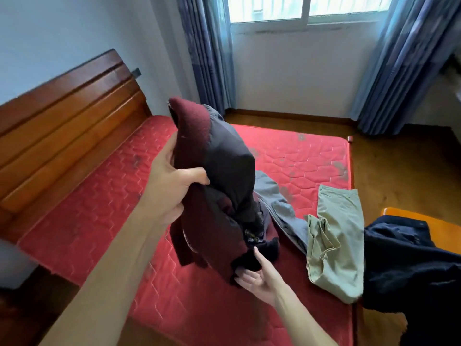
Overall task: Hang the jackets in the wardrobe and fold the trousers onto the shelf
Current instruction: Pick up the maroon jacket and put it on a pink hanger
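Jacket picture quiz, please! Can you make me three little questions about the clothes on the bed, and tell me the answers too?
1. True or false: the left hand grips the maroon and black jacket up off the red mattress.
2. What does the right hand touch? A) the jacket's bottom edge B) the khaki trousers C) the curtain
3. Fill in: the grey garment lies between the jacket and the ____ trousers.

Key: 1 true; 2 A; 3 khaki.

The dark garment is cut off by the right edge.
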The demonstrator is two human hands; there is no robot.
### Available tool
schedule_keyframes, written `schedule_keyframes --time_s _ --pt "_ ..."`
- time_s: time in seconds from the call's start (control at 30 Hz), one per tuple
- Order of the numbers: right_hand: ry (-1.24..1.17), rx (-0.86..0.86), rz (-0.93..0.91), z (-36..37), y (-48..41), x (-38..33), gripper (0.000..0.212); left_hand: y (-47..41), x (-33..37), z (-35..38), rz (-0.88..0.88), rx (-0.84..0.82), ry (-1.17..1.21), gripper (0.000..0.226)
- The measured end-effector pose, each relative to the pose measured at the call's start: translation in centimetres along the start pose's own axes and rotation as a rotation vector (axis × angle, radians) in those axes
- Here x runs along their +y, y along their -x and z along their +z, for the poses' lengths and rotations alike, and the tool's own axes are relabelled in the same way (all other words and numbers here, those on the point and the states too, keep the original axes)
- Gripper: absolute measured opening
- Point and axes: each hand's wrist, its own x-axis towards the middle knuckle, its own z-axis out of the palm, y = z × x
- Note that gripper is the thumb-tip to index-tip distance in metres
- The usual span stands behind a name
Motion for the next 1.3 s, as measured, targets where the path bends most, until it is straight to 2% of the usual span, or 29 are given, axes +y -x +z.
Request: schedule_keyframes --time_s 0.1,0.17,0.2,0.33,0.43,0.57,0.63,0.67,0.73,0.8,0.87,0.93,1.0,1.1,1.17,1.23,1.27,1.3 --pt "0.021 -0.019 -0.062 4.1 -1.0 1.8 0.034 0.7 0.3 -0.5 -0.027 0.047 -0.005 0.082" --pt "0.111 0.002 -0.088 5.7 -0.8 2.6 0.012 1.0 0.1 -1.3 -0.043 0.089 -0.009 0.077" --pt "0.114 -0.01 -0.109 5.9 -1.0 2.9 0.008 1.1 0.1 -1.8 -0.049 0.109 -0.018 0.075" --pt "0.062 -0.03 -0.234 6.7 0.4 1.1 0.015 1.1 -0.5 -5.1 -0.073 0.267 0.027 0.064" --pt "0.138 -0.118 -0.348 9.0 1.9 -2.2 0.02 1.1 -2.2 -8.7 -0.144 0.408 -0.018 0.058" --pt "0.19 -0.344 -0.551 13.8 7.3 -6.7 0.022 1.6 -4.5 -12.3 -0.365 0.436 -0.318 0.085" --pt "0.347 -0.384 -0.629 15.7 10.0 -8.0 0.025 1.5 -4.7 -12.6 -0.434 0.457 -0.482 0.08" --pt "0.455 -0.373 -0.656 16.4 11.0 -8.2 0.025 1.2 -4.5 -12.6 -0.41 0.456 -0.535 0.072" --pt "0.706 -0.355 -0.694 17.6 12.4 -8.1 0.023 -0.1 -3.4 -11.7 -0.287 0.411 -0.594 0.052" --pt "0.865 -0.39 -0.708 18.6 13.6 -7.7 0.018 -1.7 -2.0 -10.4 -0.171 0.289 -0.635 0.037" --pt "0.972 -0.455 -0.726 19.6 14.9 -7.9 0.015 -3.4 -1.5 -9.3 -0.071 0.161 -0.693 0.031" --pt "1.048 -0.525 -0.768 20.2 16.4 -8.5 0.014 -4.9 -2.1 -8.8 -0.064 0.051 -0.707 0.03" --pt "1.071 -0.581 -0.812 20.5 18.1 -9.3 0.009 -6.0 -4.2 -8.8 -0.101 -0.108 -0.718 0.042" --pt "1.072 -0.574 -0.889 20.5 21.1 -11.0 0.016 -6.0 -7.5 -7.8 -0.064 -0.373 -0.739 0.057" --pt "1.056 -0.563 -0.929 20.4 23.3 -12.3 0.022 -5.7 -9.0 -6.4 -0.095 -0.457 -0.708 0.085" --pt "1.02 -0.534 -0.95 20.0 25.2 -13.4 0.029 -6.0 -9.7 -4.7 -0.205 -0.476 -0.675 0.102" --pt "0.984 -0.528 -0.966 19.5 25.8 -14.1 0.028 -6.2 -10.1 -4.1 -0.278 -0.491 -0.652 0.103" --pt "0.956 -0.527 -0.993 19.0 26.2 -14.8 0.033 -6.0 -10.2 -3.2 -0.339 -0.533 -0.616 0.094"
